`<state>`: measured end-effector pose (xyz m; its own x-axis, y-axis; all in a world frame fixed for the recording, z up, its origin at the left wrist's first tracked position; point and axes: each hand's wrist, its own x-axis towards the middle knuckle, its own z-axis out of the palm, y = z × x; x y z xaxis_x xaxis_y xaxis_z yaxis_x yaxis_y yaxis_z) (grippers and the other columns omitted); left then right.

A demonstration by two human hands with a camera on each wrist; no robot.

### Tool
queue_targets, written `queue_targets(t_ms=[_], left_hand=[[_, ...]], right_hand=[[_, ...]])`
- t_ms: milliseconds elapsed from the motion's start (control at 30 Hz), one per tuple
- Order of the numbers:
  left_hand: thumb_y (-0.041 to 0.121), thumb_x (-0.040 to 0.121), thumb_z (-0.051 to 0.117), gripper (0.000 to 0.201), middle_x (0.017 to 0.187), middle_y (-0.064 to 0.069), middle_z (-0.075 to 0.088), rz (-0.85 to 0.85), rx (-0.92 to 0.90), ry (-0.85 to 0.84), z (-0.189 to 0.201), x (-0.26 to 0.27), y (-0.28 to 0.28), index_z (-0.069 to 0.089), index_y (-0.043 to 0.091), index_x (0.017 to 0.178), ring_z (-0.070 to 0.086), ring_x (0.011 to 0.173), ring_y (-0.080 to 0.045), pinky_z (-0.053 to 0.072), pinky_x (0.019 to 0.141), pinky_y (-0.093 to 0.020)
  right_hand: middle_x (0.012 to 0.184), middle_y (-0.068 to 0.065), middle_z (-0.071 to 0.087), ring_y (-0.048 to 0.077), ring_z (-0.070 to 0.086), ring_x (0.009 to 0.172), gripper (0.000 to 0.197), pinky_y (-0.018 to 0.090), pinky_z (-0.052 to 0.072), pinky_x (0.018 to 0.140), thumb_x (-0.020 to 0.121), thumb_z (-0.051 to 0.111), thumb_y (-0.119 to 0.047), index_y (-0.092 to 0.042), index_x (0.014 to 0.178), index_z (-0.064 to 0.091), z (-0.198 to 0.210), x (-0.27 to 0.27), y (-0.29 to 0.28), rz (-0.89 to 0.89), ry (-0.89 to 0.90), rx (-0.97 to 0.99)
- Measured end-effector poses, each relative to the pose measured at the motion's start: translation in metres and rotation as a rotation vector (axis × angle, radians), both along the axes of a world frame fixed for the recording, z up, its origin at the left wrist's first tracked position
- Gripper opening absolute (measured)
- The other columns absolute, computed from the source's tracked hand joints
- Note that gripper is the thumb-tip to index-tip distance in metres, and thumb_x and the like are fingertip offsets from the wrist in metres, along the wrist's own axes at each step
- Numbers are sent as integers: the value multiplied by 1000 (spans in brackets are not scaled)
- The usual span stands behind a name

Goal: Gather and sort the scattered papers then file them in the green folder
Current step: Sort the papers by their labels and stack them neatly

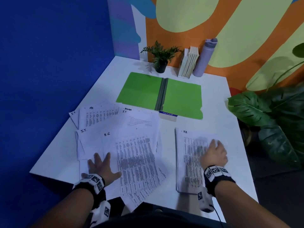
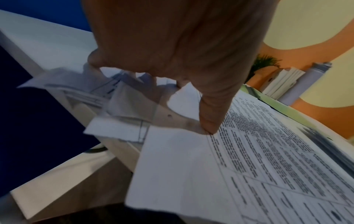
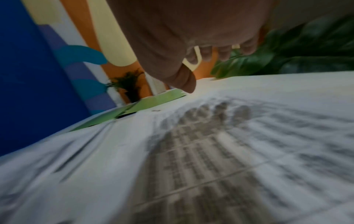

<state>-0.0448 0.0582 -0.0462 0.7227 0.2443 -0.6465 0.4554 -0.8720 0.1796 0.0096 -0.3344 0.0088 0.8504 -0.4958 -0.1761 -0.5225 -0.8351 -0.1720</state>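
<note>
A: Where's the left hand [image 1: 100, 167]?

B: Flat on the loose papers [image 1: 131, 145], fingers spread and straight. From its wrist view the thumb [image 2: 212, 115] presses down on the top sheet's margin.

A: And the right hand [image 1: 215, 155]?

B: Over a separate stack [image 1: 189, 162], the top sheet marked "H.R". Fingers are out and relaxed, holding nothing. Its wrist view is blurred, and the hand [image 3: 191, 37] appears just above the sheet, so I cannot tell whether it touches.

A: How do the loose papers lie?

B: Fanned and overlapping around the left hand, with labels "I.T.", "HR" and "ADMIN" at their tops. They sit apart from the stack, with bare table [image 1: 166, 145] between.

A: The folder [image 1: 161, 96]?

B: Green, open flat, beyond both hands, nearer the wall. Behind it stand a small plant [image 1: 161, 56], some books [image 1: 189, 63] and a bottle [image 1: 205, 58].
</note>
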Motion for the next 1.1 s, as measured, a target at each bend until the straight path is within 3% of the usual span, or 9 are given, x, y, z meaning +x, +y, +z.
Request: queue_targets(t_ms=[167,267,367,433,533,700,800,933,1100], left_hand=[[75,68,53,106,156,-4,-33,-170,-24,43,15,-14,-23,-12,44,147,-21,146,-35,8,113,-65],[67,73,55,97,158,-1,-26,-248,-38,27,13,-19,-25,-3,44,148,-17,146,-35,5,115,-58],[51,83,54,75,162,-2,6,-285,-71,-112,14,-16,-21,21,37,149,9,147,-31,15,119,-43],[37,88,53,64,155,-6,25,-176,-134,-224,18,-13,-15,29,28,147,28,141,-28,25,116,-36],[26,88,57,62,151,-13,28,99,-127,-318,18,-9,-1,34,17,145,34,137,-28,29,114,-33],[13,82,65,62,153,-10,23,171,-144,-294,15,-4,18,42,11,140,32,139,-26,29,112,-27],[7,81,60,65,156,-7,24,36,-123,-309,14,-2,17,39,10,142,27,143,-23,23,116,-25],[0,81,54,61,154,-4,30,-98,-214,-303,15,-1,11,44,12,141,29,142,-21,19,114,-21],[5,85,57,53,150,-10,39,55,-261,-390,16,6,22,49,12,137,36,139,-24,24,113,-25]], right_hand=[[112,12,60,29,60,104,35,30,45,91,91,56,-23,-8,122,60,-5,6,85,429,115,424],[96,4,53,24,54,90,34,27,45,81,88,60,-26,-5,114,57,-10,0,122,439,221,485],[94,7,52,24,52,84,24,28,41,70,83,62,-13,-8,103,48,-18,-5,136,348,235,547],[85,5,51,23,50,77,18,28,39,65,83,57,-9,-9,94,44,-22,-6,140,355,190,550],[68,0,39,23,42,64,25,31,30,53,82,59,-11,-13,70,38,-20,3,145,404,53,515],[86,9,41,26,48,72,26,26,36,68,84,63,-22,-9,67,48,-9,40,156,437,-30,502],[77,11,41,25,46,64,44,33,40,62,84,62,-20,-15,54,31,-10,54,165,439,-20,536],[61,9,39,22,37,52,39,34,39,53,82,61,-15,-12,54,35,-19,57,179,430,52,605],[64,4,45,19,41,58,21,27,36,60,81,56,-14,-19,70,39,-22,49,181,343,72,713]])
